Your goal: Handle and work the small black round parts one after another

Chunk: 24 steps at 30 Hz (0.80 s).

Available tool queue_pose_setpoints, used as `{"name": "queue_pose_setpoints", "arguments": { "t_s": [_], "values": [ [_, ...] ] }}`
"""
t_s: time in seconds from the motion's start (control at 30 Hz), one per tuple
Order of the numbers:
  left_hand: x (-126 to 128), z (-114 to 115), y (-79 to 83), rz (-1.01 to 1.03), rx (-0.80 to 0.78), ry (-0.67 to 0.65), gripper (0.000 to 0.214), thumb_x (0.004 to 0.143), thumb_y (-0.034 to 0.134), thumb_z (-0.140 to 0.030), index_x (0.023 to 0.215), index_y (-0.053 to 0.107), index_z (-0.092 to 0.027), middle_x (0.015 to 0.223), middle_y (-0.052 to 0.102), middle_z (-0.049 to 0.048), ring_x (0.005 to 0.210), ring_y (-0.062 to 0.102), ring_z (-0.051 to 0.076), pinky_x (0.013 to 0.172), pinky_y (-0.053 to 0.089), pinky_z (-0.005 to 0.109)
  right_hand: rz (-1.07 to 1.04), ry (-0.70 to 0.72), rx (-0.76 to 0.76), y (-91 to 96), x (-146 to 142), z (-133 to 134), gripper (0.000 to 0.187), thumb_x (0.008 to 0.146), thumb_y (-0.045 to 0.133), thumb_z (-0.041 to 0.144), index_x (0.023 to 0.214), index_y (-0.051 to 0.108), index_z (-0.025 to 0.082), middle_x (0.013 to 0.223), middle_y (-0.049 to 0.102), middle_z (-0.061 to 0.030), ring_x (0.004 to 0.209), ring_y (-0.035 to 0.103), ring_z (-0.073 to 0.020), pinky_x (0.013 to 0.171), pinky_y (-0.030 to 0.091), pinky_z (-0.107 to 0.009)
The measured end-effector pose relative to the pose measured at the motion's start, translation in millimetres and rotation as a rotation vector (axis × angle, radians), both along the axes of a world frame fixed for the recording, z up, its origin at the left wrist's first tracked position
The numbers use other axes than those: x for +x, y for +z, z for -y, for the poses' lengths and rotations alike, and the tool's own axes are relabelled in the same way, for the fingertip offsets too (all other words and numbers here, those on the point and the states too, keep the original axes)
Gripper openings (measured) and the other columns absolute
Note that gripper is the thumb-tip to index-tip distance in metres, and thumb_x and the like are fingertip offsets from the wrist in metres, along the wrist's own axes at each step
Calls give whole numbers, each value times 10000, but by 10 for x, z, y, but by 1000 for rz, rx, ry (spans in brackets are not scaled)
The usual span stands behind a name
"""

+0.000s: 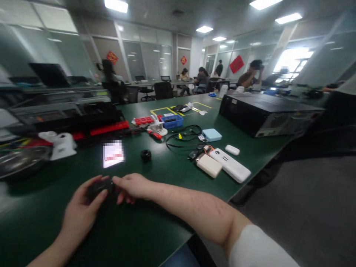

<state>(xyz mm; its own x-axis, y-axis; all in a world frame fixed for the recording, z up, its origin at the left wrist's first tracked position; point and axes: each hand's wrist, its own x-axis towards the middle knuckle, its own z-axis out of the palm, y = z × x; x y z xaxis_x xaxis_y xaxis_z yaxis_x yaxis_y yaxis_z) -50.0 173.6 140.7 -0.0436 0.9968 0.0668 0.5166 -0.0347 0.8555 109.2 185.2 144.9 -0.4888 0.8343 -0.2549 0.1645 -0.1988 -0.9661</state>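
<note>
A: What are the hands busy with?

B: The left hand point(79, 209) has a small dark object point(100, 187) clasped between its thumb and curled fingers, over the near part of the green table point(133, 233). It's blurred, so I can't say what it is.

A: And the right hand point(134, 186)?

B: Its fingertips come in at the object's right end — thumb and forefinger near each other, the remaining fingers bent below. Whether they pinch it or only rest against it, I can't tell.

A: Anything close by?

B: A bright square point(113, 153) (blurred out, with some red on it) lies just beyond the left hand. A black coil point(146, 155) sits on the table past the right hand.

A: What about further right?

B: A white power bank point(233, 166) lies beside a cream block point(209, 165), with a small white case point(232, 150) behind. Further back there's a light-blue box point(212, 135), next to a looped black cable point(168, 144) — and beyond those, a big black computer case point(247, 114) near the table's right edge.
</note>
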Motion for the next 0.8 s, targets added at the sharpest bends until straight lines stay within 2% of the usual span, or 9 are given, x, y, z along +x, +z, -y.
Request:
{"name": "queue_pose_setpoints", "arguments": {
  "t_s": [0.07,0.17,0.33,0.43,0.5,0.57,0.63,0.7,0.8],
  "values": [
    [5,11,5,103,18,-110,417,729,500,-363,1116,421,-229,1152,522,42,1085,468,224,925,371,343,3,-67,28,-46,-36,-11,312,830,366,459,774,451,164,471,489,50,311,373,-56,296,313,-141],
    [21,53,47,149,-32,-102,430,697,522,-433,1044,478,-184,1028,566,76,964,543,258,823,444,369,76,-53,100,-67,-37,4,320,854,307,440,785,454,164,514,516,32,333,393,-65,325,331,-168],
    [-19,45,44,504,-179,-175,461,724,458,-504,992,493,-131,941,602,95,875,584,231,770,465,340,456,-95,736,74,20,144,263,742,552,355,942,526,186,813,591,-28,674,537,-137,607,423,-255],
    [-53,3,-2,568,-281,-268,434,753,438,-478,975,491,-108,752,622,64,654,611,196,655,477,335,548,-84,878,158,39,193,354,732,565,240,1075,488,195,944,580,-49,837,532,-167,748,401,-293],
    [-71,-12,-14,528,-229,-281,412,735,477,-459,965,496,-118,716,614,44,602,598,183,591,470,314,512,-72,832,155,43,175,445,707,595,266,1125,459,203,996,562,-54,837,529,-164,736,406,-285],
    [-89,-9,3,456,-110,-285,371,720,512,-422,964,506,-142,826,613,57,710,600,196,636,471,311,392,-87,695,102,36,125,488,709,582,361,1146,437,199,956,567,-51,734,533,-140,638,424,-258],
    [-114,8,41,340,6,-322,345,703,550,-369,983,518,-170,940,600,64,858,577,214,743,456,322,232,-93,482,23,16,65,439,772,433,491,1052,484,156,778,582,-36,552,495,-103,482,398,-218],
    [-148,28,83,196,84,-361,358,678,584,-319,1012,529,-201,999,593,60,949,543,226,826,422,338,114,-80,265,-55,-14,16,526,791,270,583,895,513,129,601,554,-15,405,411,-79,356,318,-190],
    [-196,47,120,57,137,-386,392,648,613,-282,1032,544,-241,1048,588,47,999,517,232,873,393,351,48,-107,118,-126,-54,-12,524,756,297,621,790,488,134,505,514,10,333,345,-66,299,255,-177]
  ]
}}
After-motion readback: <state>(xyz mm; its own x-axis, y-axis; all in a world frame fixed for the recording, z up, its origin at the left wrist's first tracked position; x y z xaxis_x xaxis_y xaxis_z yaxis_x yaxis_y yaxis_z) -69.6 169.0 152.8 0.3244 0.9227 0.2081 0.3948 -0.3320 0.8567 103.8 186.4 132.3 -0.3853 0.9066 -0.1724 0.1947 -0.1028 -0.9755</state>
